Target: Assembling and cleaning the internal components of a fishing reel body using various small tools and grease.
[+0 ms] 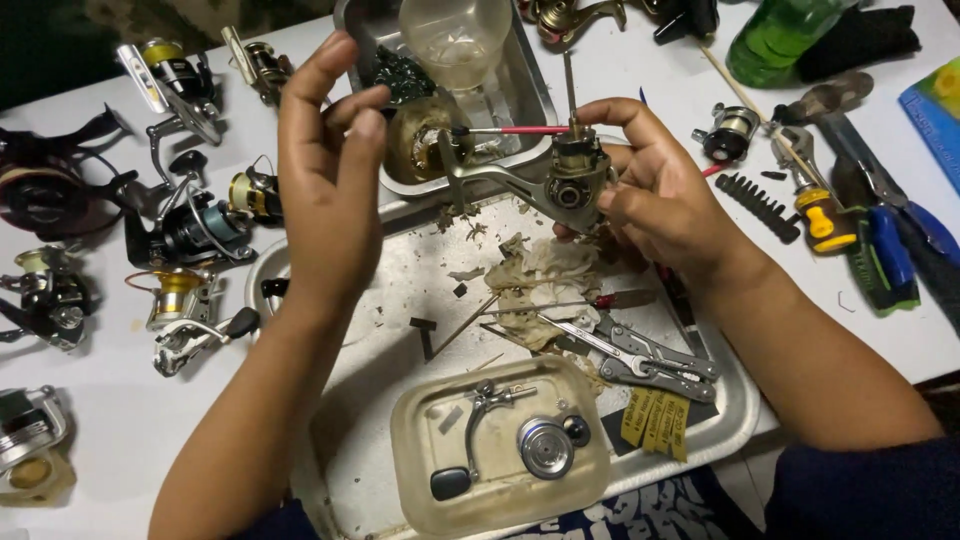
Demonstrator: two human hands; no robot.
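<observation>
My right hand (665, 205) grips a stripped fishing reel body (568, 178) by its side, holding it above the large metal tray (400, 300). The reel's shaft points up and its foot (480, 178) sticks out to the left. A thin red-handled brush (510, 130) lies level from my right fingertips toward the left. My left hand (325, 180) is raised to the left of the reel and apart from it. Its thumb and fingertips are pinched together, and nothing shows between them.
On the tray lie a dirty rag (535, 285), folding pliers (640, 355) and a plastic tub (500, 445) holding a reel handle and spool. A smaller tray (530, 95) with a clear cup (455, 40) stands behind. Several reels (190, 225) sit left; screwdrivers (820, 215), pliers (905, 225) and a green bottle (780, 35) sit right.
</observation>
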